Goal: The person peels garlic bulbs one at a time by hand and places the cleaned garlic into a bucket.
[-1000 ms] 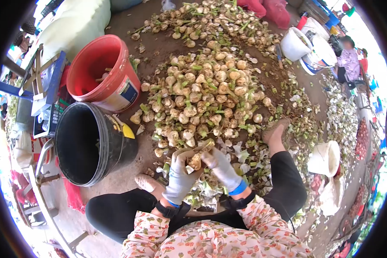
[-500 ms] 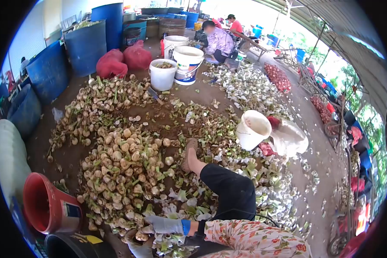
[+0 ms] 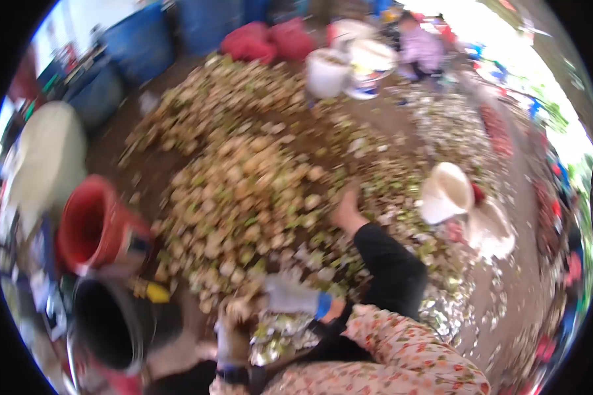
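Both my hands wear pale grey gloves and meet low in the view, blurred by motion. My left hand point(image 3: 232, 339) reaches up from the bottom edge, closed round what looks like a garlic bulb point(image 3: 244, 305). From the right comes my right hand point(image 3: 288, 295), blue at the cuff, its fingers curled close against the bulb; anything in them is hidden by the blur. Just beyond the hands lies a big heap of garlic bulbs point(image 3: 237, 197) with stems. Leaf and skin scraps point(image 3: 277, 336) lie below the right hand.
A red bucket point(image 3: 92, 227) and a black bucket point(image 3: 112, 322) stand at the left. My bare leg and foot point(image 3: 349, 210) stretch along the heap. A white bucket point(image 3: 445, 194) lies tipped at the right. Beyond are white pails point(image 3: 327, 74), red sacks point(image 3: 249, 43) and a seated person point(image 3: 420, 49).
The whole view has swung, so the scene sits further right and the black bucket shows more fully. My hands have come up in the frame, still together at the garlic.
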A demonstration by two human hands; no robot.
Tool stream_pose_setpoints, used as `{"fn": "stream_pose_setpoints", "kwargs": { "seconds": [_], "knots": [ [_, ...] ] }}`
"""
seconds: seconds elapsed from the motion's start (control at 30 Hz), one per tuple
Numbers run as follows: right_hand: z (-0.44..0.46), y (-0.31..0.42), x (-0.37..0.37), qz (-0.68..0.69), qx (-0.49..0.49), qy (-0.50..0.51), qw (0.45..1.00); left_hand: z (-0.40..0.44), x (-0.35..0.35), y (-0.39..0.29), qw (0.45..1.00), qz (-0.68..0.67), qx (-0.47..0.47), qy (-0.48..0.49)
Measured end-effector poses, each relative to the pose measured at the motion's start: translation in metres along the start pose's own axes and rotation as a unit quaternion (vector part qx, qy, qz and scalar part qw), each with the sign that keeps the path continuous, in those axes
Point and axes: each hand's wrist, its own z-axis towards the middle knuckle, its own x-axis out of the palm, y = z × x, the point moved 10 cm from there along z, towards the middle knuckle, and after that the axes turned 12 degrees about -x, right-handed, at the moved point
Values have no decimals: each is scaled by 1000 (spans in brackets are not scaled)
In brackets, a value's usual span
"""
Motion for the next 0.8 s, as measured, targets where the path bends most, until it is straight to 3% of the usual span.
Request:
{"fn": "stream_pose_setpoints", "kwargs": {
  "seconds": [0.03, 0.07, 0.1, 0.13, 0.23, 0.33, 0.43, 0.53, 0.57, 0.67, 0.7, 0.8],
  "knots": [
    [0, 9, -3, -10, -138, -70, 988, -8, -15, 8, 999, -7, -30, -42],
    [1, 15, -11, 28, -102, -101, 989, -10, -2, 7, 994, -17, -63, -82],
    [5, 11, 0, 104, -54, -19, 993, -11, 4, 5, 993, -34, -85, -76],
    [5, 10, 2, 184, 7, -11, 983, -8, 8, 6, 991, -49, -107, -59],
    [-1, 2, 13, 328, 139, -85, 931, -3, 3, 5, 992, -9, -119, -41],
    [-2, -1, 10, 281, 121, -116, 945, -12, -2, -33, 984, 74, 63, -152],
    [5, 17, 10, 242, 103, -124, 957, -11, -19, -26, 945, 275, 22, -175],
    [3, 14, 17, 448, 134, -110, 877, -15, -3, -30, 987, 148, -47, -42],
    [0, 18, 7, 346, 173, -88, 918, -22, 8, -31, 992, 75, -97, 12],
    [-2, 7, 13, 380, 189, -122, 897, -15, -12, -45, 979, 182, 11, -88],
    [3, 10, 9, 338, 155, -123, 920, -18, -8, -50, 968, 227, 17, -110],
    [11, 27, 4, 212, 51, -121, 968, -19, -26, -39, 972, 184, -15, -145]
  ]
}}
